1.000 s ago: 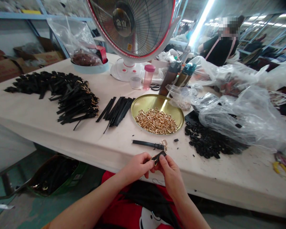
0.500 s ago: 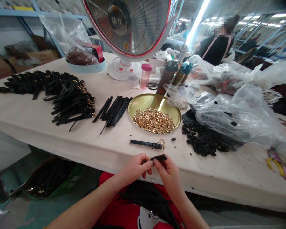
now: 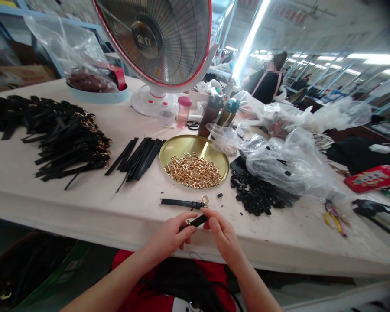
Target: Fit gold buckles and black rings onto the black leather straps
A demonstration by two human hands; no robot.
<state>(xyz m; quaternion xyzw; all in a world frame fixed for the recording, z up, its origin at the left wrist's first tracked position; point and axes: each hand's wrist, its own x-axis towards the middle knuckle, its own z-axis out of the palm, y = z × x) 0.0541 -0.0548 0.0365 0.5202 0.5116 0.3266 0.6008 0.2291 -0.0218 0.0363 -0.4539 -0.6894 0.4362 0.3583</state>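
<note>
Black flat strap with a small gold metal buckle (image 3: 199, 220) was held up between both bare hands, above the front edge of the pale-covered table (image 3: 130, 214). Farthest left, a broad heap of black straps with gold buckles (image 3: 68, 147) spread across the tabletop, and next to it lay a smaller bunch of plain black flat strips (image 3: 146, 158). The left hand (image 3: 172, 234) was curled nearly closed, its thumb and fingers grasping the strap at the buckle end. Just beyond the fingertips, a single black strap with a gold buckle (image 3: 182, 203) lay flat, its buckle end toward the right. Behind that, a round gold-coloured tray (image 3: 185, 145) carried a mound of small gold metal buckles (image 3: 193, 171). The right hand (image 3: 222, 236) was half open with bent fingers, its fingertips at the strap's other end; whether they pinched it or only touched it, one could not tell. Farther right came a pile of small shiny black pieces (image 3: 256, 193), partly beneath a clear crumpled plastic bag (image 3: 282, 164), then a yellow-handled tool (image 3: 333, 222) near the table's front.
</note>
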